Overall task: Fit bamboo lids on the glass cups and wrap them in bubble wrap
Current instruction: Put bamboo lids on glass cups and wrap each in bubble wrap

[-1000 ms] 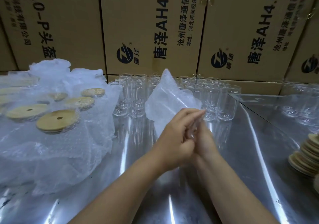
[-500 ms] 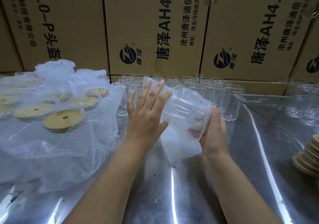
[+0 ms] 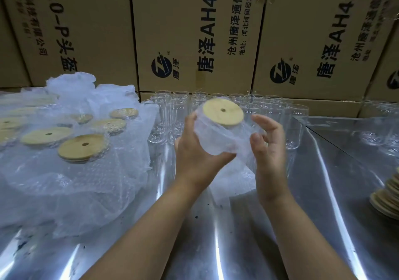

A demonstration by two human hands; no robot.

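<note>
Your left hand point(image 3: 194, 150) holds the glass cup point(image 3: 218, 137) above the bench point(image 3: 216, 236). Its fingers point(image 3: 191, 122) curl round the cup's far left side and the thumb presses under the base. The cup is tilted, its top turned up and towards you. A bamboo lid point(image 3: 223, 112) with a small centre hole sits on its mouth. Bubble wrap point(image 3: 233, 178) covers the cup's body, and a loose end hangs between your wrists down to the bench.

Your right hand point(image 3: 268, 150) is just beside the cup on its right. Its fingers point(image 3: 265, 122) are spread and loosely bent, clear of the glass, and only the thumb tip lies against the wrap.

Behind the cup, rows of bare glass cups point(image 3: 269, 109) stand upright at the back of the bench, against stacked cardboard cartons point(image 3: 194, 31). To your left lies a heap of bubble wrap point(image 3: 64, 182), with several more lids point(image 3: 83, 148) showing on and through it. At the right edge a leaning stack of lids point(image 3: 386, 195) rests on the bench.
</note>
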